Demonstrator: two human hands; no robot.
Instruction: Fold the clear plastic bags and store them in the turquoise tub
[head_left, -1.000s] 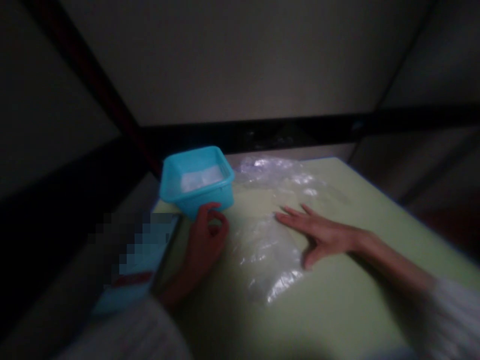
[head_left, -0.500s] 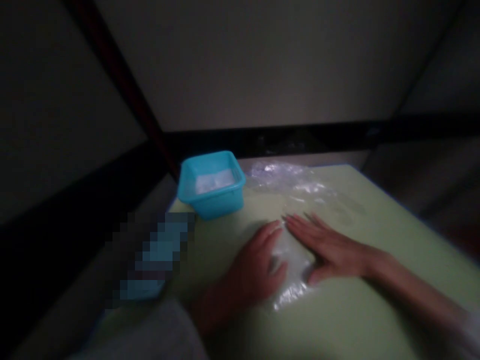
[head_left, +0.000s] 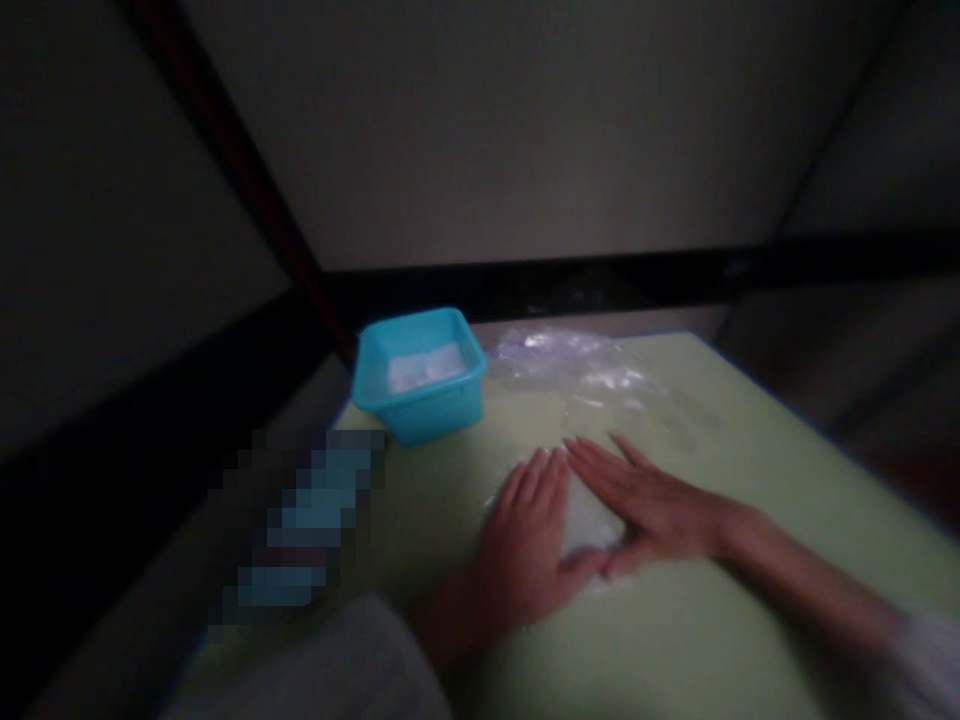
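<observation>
My left hand [head_left: 529, 535] lies flat, palm down, over the left part of a clear plastic bag [head_left: 589, 520] with something whitish in it. From the right, my right hand [head_left: 652, 505] rests flat with fingers stretched along the bag's other side. The two thumbs meet or nearly meet at the bag's near edge, and the fingertips come close together at its far end. Both hands cover much of the bag, so its outline and contents are hard to make out. Neither hand grips anything.
A turquoise plastic basket [head_left: 442, 408] holding white material [head_left: 426, 368] stands at the table's back left. Crumpled clear plastic [head_left: 600, 375] lies along the back of the yellow-green table [head_left: 750, 460]. A wall [head_left: 525, 140] rises behind. A blurred-out patch covers the left edge.
My left hand has flattened over the bag, its fingers straightening and its thumb reaching toward the right thumb. The right hand stays almost in place.
</observation>
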